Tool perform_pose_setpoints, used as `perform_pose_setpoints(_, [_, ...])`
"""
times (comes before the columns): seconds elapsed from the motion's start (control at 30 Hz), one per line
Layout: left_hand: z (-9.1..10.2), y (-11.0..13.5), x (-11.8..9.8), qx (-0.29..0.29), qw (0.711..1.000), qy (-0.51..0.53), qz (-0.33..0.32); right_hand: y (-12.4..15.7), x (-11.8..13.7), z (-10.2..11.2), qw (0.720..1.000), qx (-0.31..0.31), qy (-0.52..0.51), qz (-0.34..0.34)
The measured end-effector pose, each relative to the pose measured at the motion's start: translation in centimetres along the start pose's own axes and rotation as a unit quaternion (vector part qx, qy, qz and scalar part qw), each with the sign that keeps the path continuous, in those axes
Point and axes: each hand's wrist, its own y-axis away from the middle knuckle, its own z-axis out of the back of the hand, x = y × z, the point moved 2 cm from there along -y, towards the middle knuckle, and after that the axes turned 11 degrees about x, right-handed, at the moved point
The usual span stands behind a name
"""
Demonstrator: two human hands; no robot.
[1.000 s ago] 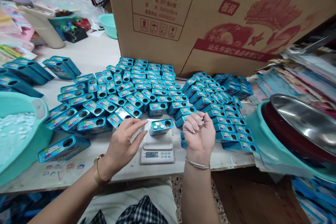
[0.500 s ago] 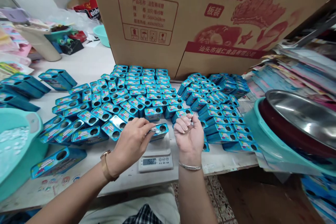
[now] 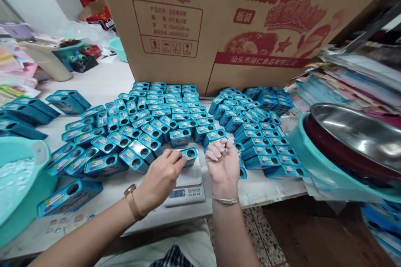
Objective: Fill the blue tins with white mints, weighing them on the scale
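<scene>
My left hand [image 3: 165,177] has its fingers closed around the left end of a blue tin [image 3: 190,157]. The tin has a round dark hole in its top and rests on a white digital scale [image 3: 185,197]. Just to the right, my right hand [image 3: 222,162] is palm up, its fingers curled in around small white tablets; a pale one shows near the thumb. How many it holds is hidden. Similar blue tins [image 3: 147,141] crowd behind both hands. More white tablets [image 3: 15,172] lie in a turquoise basin [image 3: 39,156] at the left edge.
A large cardboard box [image 3: 175,21] stands behind the tins. More blue tins [image 3: 261,150] stand in rows to the right, beside a steel bowl [image 3: 354,133] nested in a turquoise tub [image 3: 297,137]. One tin [image 3: 70,196] lies at the front left. Stacked printed sheets [image 3: 354,87] fill the right.
My left hand now covers more of the tin's top. The scale's reading has risen slightly. My right hand stays curled in nearly the same place; the view has shifted a little.
</scene>
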Motion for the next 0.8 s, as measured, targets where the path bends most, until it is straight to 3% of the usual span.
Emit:
perform_pose_setpoints(0.13, [0.3, -0.3, 0.9, -0.016, 0.993, 0.112, 0.01, 0.2, -0.5, 0.3, 1.0, 0.008, 0.022, -0.009])
perform_pose_setpoints(0.3, [0.9, -1.1, 1.9, -0.032, 0.965, 0.261, 0.017, 0.8, -0.8, 0.8, 0.999, 0.005, 0.025, -0.02])
perform_pose_setpoints(0.53, [1.2, -1.3, 2.6, -0.094, 0.931, 0.35, 0.048, 1.9, -0.7, 0.7, 1.0, -0.006, 0.012, -0.019])
perform_pose_setpoints(0.7, [3.1, -1.9, 1.0, -0.151, 0.918, 0.366, 0.014, 3.2, -1.8, -0.5, 0.999, -0.02, 0.022, -0.013])
perform_pose_setpoints(0.8, [4.7, -2.3, -1.3, -0.12, 0.933, 0.333, -0.062, 3.8, -2.4, -0.9, 0.998, -0.042, 0.025, -0.025])
